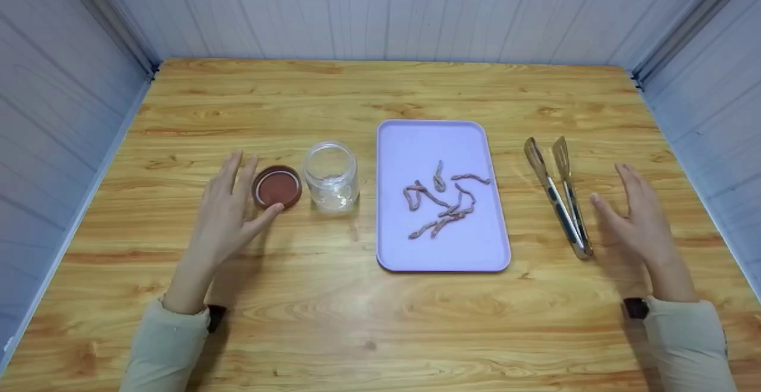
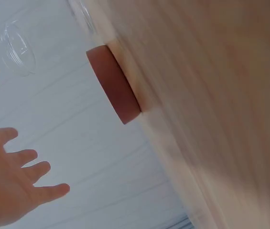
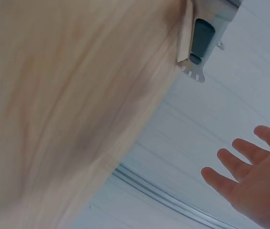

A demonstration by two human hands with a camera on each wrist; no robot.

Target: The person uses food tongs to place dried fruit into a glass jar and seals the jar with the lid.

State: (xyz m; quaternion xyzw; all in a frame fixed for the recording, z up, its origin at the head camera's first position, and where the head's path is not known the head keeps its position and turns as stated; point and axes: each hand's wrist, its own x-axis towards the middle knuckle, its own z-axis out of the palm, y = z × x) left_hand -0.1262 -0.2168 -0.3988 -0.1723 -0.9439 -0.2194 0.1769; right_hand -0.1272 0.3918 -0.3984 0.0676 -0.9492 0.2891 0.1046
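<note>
My left hand hovers beside a brown-red round lid, fingers spread and holding nothing. In the left wrist view the lid lies on the table with a gap between it and the hand. Right of the lid stands a clear jar, its top uncovered. My right hand, also spread and bare, is just right of metal tongs whose arms stand apart on the table. The right wrist view shows part of the tongs away from the right hand.
A light purple tray lies mid-table between jar and tongs. Several thin, brownish, twisted strips are scattered on it. The wooden table is bounded by pale panel walls at the back and both sides.
</note>
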